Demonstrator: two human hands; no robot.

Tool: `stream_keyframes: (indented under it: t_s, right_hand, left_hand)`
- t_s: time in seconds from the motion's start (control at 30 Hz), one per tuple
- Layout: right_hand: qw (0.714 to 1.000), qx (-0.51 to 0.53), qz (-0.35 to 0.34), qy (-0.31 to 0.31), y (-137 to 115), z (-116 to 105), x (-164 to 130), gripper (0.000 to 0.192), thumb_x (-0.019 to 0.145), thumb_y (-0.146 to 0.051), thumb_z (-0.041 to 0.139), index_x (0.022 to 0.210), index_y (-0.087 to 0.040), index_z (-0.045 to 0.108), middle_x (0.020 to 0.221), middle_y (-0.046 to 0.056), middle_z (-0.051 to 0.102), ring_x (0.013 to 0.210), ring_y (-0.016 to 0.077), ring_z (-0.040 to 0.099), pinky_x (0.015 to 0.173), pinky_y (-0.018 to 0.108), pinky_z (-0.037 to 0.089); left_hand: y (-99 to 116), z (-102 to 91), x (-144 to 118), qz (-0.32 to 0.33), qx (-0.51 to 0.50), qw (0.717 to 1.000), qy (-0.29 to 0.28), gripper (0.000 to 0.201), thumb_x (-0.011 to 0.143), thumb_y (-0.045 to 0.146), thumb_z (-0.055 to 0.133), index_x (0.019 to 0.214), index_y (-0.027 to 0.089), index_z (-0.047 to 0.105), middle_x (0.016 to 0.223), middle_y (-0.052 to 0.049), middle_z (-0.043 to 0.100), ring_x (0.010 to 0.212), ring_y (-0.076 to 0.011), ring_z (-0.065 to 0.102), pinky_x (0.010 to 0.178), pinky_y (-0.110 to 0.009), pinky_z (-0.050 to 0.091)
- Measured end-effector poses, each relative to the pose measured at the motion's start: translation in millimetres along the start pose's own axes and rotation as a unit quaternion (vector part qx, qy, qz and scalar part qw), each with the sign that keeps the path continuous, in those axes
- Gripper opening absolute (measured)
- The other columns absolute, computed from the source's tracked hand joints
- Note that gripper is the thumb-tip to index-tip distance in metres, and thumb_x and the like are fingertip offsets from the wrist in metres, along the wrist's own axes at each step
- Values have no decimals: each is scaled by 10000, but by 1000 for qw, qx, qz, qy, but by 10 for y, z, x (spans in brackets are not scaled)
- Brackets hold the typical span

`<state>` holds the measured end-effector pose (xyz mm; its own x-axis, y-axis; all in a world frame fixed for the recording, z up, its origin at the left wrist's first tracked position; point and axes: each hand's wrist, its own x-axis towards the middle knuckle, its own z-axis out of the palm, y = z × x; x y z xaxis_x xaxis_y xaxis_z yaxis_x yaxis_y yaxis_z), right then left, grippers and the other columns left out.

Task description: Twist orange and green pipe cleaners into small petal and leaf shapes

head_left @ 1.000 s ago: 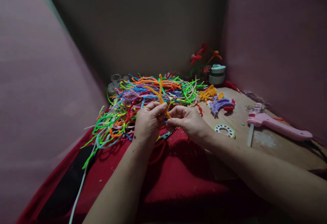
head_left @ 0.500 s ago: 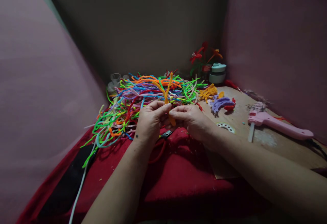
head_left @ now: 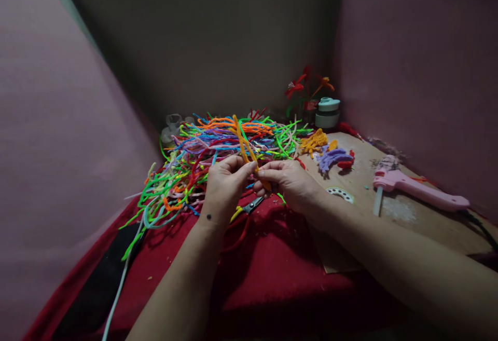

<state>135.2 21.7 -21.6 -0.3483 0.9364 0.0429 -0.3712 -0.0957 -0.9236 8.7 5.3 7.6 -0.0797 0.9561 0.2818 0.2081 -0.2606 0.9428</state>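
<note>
An orange pipe cleaner (head_left: 241, 141), bent so that two lengths point up and away, is pinched between both hands. My left hand (head_left: 227, 185) grips it with thumb and forefinger from the left. From the right, my right hand (head_left: 290, 182) holds its lower end, which shows below the fingertips. Just under the hands, scissors (head_left: 252, 205) with yellow on the handle lie on the red cloth (head_left: 272, 284). Behind the hands spreads a large heap of pipe cleaners (head_left: 202, 149) in many colours.
On a brown board (head_left: 365, 149) at right lie a pink glue gun (head_left: 420, 188), bundles of orange (head_left: 315, 141) and purple pipe cleaner pieces (head_left: 333, 160), and a white ring with holes (head_left: 340, 193). A pale green container (head_left: 327, 112) and red flowers (head_left: 295, 87) stand behind. A white cable (head_left: 120, 289) runs at left.
The orange pipe cleaner's two free lengths have swung to the left and closed from a wide V to lie nearly side by side. Both hands still pinch it.
</note>
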Motion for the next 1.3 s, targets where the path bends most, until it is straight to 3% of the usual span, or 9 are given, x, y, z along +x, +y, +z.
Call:
stream_keyframes:
  t_s: [0.2,0.53,0.63,0.73,0.8,0.93,1.03,1.17,1.3]
  right_hand:
    - [999,-14,9,-41,-41,-50,18,65,653,-171,599,616,-122,576,514,14,609,423,91,530,439,215,396]
    - [989,-131,-5,-67,-61,-59,8,117,664,-156,553,550,-145,528,469,-6,556,392,83,458,436,224,365]
    - [952,-291,-92,-24,-32,-38,-19,139,700,-148,530,562,-159,535,476,-4,540,442,98,467,470,231,345]
    - [849,-461,-256,27,4,-14,-90,137,752,-161,504,634,-163,574,535,13,560,508,111,479,518,243,335]
    - [776,-522,-353,29,15,-3,-149,150,786,-161,467,693,-159,585,623,44,602,583,131,516,572,260,358]
    - [688,-548,-474,38,-6,6,-234,189,823,-160,434,699,-164,578,665,71,616,656,160,538,648,299,388]
    - [730,-473,-489,54,-37,27,-258,174,838,-145,442,728,-168,574,666,50,600,646,140,531,644,285,410]
    - [865,-305,-397,39,-81,76,-269,103,837,-164,489,786,-177,577,716,18,602,673,115,549,650,258,444]
    - [950,-156,-269,-26,-150,98,-267,85,812,-207,532,752,-164,574,653,-4,580,620,99,544,604,245,449]
  left_hand:
    - [-54,-133,33,206,132,968,-51,92,726,200,631,762,201,716,739,-23,583,692,-126,527,617,-213,406]
    - [-10,-284,58,418,507,749,-83,141,811,240,542,700,210,624,788,-51,608,794,-199,463,744,-340,343]
    - [34,-255,-15,355,494,788,-96,147,767,184,538,626,188,582,632,-34,562,683,-182,458,684,-325,326]
    - [56,-247,-45,147,321,930,-105,132,716,234,576,604,169,603,551,-7,508,539,-131,416,553,-268,296]
    - [56,-251,-32,-25,127,982,-135,136,662,269,623,596,151,610,509,9,470,470,-101,383,492,-240,280]
    - [58,-231,-10,-182,-157,951,-194,131,571,224,650,537,127,570,481,17,440,425,-76,377,451,-221,314]
    - [106,-205,-54,-139,-171,960,-170,141,625,237,669,580,125,596,496,15,473,421,-60,396,431,-189,312]
    - [196,-216,-140,72,-86,992,-58,89,681,212,692,761,192,658,703,-9,610,628,-109,558,591,-207,442]
    - [205,-267,-146,286,71,953,-62,149,689,187,697,829,237,701,873,-35,581,836,-163,556,754,-276,458]
